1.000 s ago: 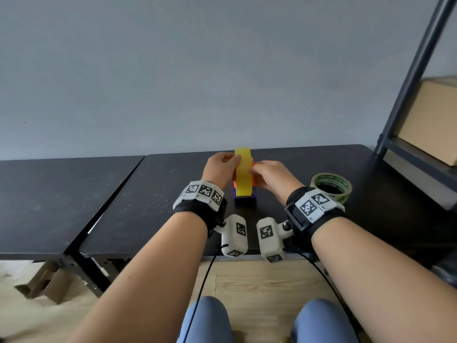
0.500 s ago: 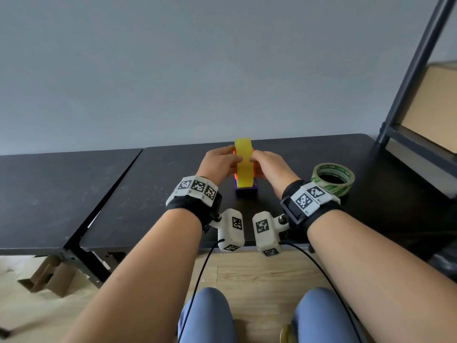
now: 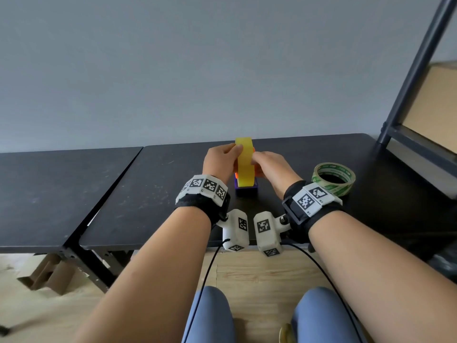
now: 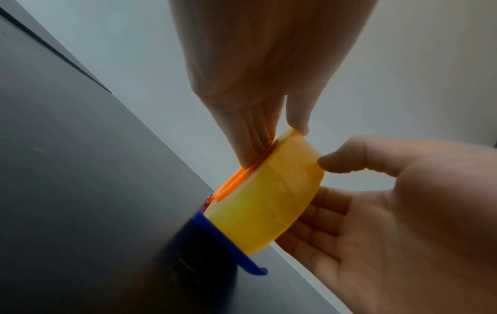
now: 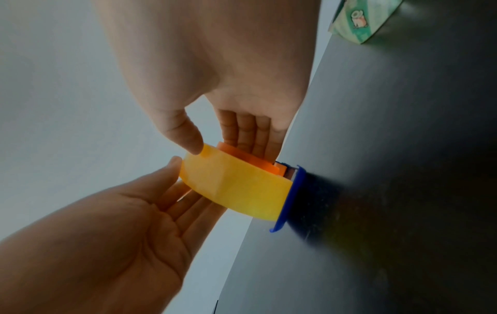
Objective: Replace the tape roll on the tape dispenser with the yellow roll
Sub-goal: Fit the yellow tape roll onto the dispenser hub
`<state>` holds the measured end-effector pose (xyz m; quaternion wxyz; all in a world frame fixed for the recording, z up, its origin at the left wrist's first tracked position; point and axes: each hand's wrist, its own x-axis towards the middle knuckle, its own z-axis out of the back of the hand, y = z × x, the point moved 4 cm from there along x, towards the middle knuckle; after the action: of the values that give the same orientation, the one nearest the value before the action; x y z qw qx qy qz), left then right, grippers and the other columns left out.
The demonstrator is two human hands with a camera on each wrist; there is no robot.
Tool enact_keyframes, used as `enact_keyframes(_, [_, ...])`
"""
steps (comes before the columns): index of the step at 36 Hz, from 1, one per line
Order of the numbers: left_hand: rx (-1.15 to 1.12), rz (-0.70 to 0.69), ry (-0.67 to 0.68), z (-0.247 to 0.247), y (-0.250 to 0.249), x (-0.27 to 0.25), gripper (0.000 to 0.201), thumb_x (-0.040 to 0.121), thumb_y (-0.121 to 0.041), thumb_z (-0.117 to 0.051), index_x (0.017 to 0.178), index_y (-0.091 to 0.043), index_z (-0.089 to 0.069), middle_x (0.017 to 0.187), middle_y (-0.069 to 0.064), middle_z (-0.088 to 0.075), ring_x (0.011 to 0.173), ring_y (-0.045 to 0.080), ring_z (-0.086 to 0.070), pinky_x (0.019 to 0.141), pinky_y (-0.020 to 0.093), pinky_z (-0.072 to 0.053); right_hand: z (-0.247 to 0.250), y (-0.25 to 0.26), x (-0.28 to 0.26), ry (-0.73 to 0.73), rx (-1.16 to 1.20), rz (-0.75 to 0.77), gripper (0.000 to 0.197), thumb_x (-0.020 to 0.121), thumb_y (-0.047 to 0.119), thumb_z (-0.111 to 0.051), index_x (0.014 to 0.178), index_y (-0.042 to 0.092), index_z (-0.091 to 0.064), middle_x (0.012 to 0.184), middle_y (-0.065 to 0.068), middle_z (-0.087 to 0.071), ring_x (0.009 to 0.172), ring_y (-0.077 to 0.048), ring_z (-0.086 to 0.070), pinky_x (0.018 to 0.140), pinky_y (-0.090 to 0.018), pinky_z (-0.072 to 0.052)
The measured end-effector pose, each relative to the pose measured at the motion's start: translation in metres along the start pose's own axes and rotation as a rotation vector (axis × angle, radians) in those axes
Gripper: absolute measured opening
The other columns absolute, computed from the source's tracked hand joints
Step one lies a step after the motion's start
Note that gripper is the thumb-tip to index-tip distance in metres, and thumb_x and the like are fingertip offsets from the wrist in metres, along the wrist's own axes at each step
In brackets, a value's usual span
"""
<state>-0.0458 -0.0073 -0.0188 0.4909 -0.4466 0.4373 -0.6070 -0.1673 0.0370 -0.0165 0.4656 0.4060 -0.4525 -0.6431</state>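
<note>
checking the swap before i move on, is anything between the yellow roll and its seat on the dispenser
Nothing visible does. The yellow roll stands upright in the orange and blue tape dispenser, with the left hand and right hand pressing its sides. The green-printed tape roll lies flat, well apart.

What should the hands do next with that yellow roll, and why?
Probably a gentle inward squeeze to seat it. The yellow roll already stands upright on the dispenser, the left hand and right hand press flat against its two sides, and an orange hub edge shows beside it. The green-printed roll lies aside on the table.
</note>
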Motion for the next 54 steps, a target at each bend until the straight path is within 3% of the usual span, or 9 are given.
enact_keyframes(7, [-0.011, 0.005, 0.022, 0.002, -0.008, -0.009, 0.032, 0.096, -0.022, -0.053, 0.070, -0.036, -0.064, 0.093, 0.012, -0.073, 0.095, 0.029, -0.071, 0.095, 0.046, -0.055, -0.001, 0.001, 0.000, -0.020, -0.036, 0.013, 0.037, 0.087, 0.024, -0.050, 0.106, -0.005, -0.062, 0.095, -0.013, -0.061, 0.090, -0.025, -0.058, 0.092, -0.043, -0.047])
enact_keyframes(14, [-0.055, -0.002, 0.169, 0.003, -0.007, -0.016, 0.041, 0.090, 0.006, -0.050, 0.077, -0.031, -0.062, 0.102, 0.016, -0.066, 0.099, 0.030, -0.065, 0.102, 0.044, -0.050, -0.003, 0.001, 0.000, -0.008, -0.033, 0.034, 0.023, 0.093, 0.026, -0.042, 0.082, 0.010, -0.054, 0.088, -0.009, -0.058, 0.082, -0.022, -0.055, 0.080, -0.035, -0.043])
enact_keyframes(18, [-0.042, -0.005, 0.171, 0.002, -0.006, -0.015, 0.036, 0.092, -0.001, -0.053, 0.082, -0.034, -0.063, 0.112, 0.021, -0.068, 0.113, 0.038, -0.064, 0.104, 0.047, -0.048, -0.001, 0.002, -0.002, -0.007, -0.012, 0.034, 0.023, 0.092, 0.027, -0.044, 0.076, 0.016, -0.056, 0.087, -0.006, -0.062, 0.086, -0.021, -0.059, 0.092, -0.041, -0.047])
enact_keyframes(24, [0.001, -0.023, 0.149, -0.002, 0.006, -0.003, 0.021, 0.074, -0.029, -0.057, 0.071, -0.047, -0.068, 0.110, 0.018, -0.071, 0.108, 0.037, -0.066, 0.100, 0.054, -0.049, -0.001, 0.002, -0.005, -0.016, 0.021, 0.018, 0.019, 0.090, 0.021, -0.046, 0.075, 0.016, -0.056, 0.092, -0.009, -0.060, 0.080, -0.019, -0.058, 0.080, -0.034, -0.048])
enact_keyframes(30, [-0.007, -0.031, 0.112, -0.004, 0.003, -0.002, 0.016, 0.077, -0.033, -0.056, 0.083, -0.040, -0.069, 0.107, 0.014, -0.073, 0.105, 0.034, -0.068, 0.098, 0.052, -0.051, -0.001, 0.003, -0.005, -0.009, 0.000, 0.010, 0.015, 0.087, 0.021, -0.047, 0.078, 0.016, -0.058, 0.100, -0.012, -0.063, 0.103, -0.032, -0.063, 0.092, -0.041, -0.050])
enact_keyframes(35, [-0.041, -0.006, 0.012, -0.002, 0.008, 0.005, 0.048, 0.078, -0.040, -0.060, 0.118, -0.016, -0.070, 0.101, 0.005, -0.076, 0.098, 0.027, -0.072, 0.093, 0.048, -0.055, -0.002, 0.003, -0.006, -0.016, -0.008, 0.008, 0.025, 0.086, 0.023, -0.049, 0.091, 0.002, -0.061, 0.094, -0.010, -0.058, 0.092, -0.028, -0.059, 0.098, -0.048, -0.046])
enact_keyframes(40, [-0.040, 0.030, -0.012, -0.001, 0.013, 0.011, 0.060, 0.070, -0.050, -0.063, 0.119, -0.016, -0.070, 0.099, 0.004, -0.077, 0.096, 0.025, -0.072, 0.091, 0.046, -0.056, -0.001, 0.003, -0.005, -0.031, -0.007, 0.004, 0.028, 0.086, 0.026, -0.048, 0.094, 0.002, -0.062, 0.094, -0.009, -0.060, 0.092, -0.025, -0.059, 0.097, -0.047, -0.046])
enact_keyframes(45, [-0.032, 0.014, 0.062, 0.003, -0.004, -0.008, 0.016, 0.093, -0.021, -0.058, 0.093, -0.027, -0.073, 0.097, 0.005, -0.074, 0.098, 0.026, -0.072, 0.092, 0.041, -0.057, -0.002, 0.003, -0.006, -0.035, -0.050, 0.011, 0.035, 0.090, 0.024, -0.046, 0.103, -0.003, -0.062, 0.091, -0.010, -0.055, 0.081, -0.021, -0.052, 0.078, -0.037, -0.043])
enact_keyframes(54, [-0.030, -0.018, 0.188, 0.005, -0.002, -0.013, 0.047, 0.088, 0.003, -0.058, 0.074, -0.041, -0.063, 0.098, 0.015, -0.065, 0.096, 0.029, -0.065, 0.101, 0.045, -0.051, -0.002, 0.004, -0.007, -0.018, -0.053, 0.042, 0.017, 0.091, 0.023, -0.044, 0.088, 0.009, -0.053, 0.082, -0.008, -0.056, 0.078, -0.022, -0.053, 0.073, -0.033, -0.040])
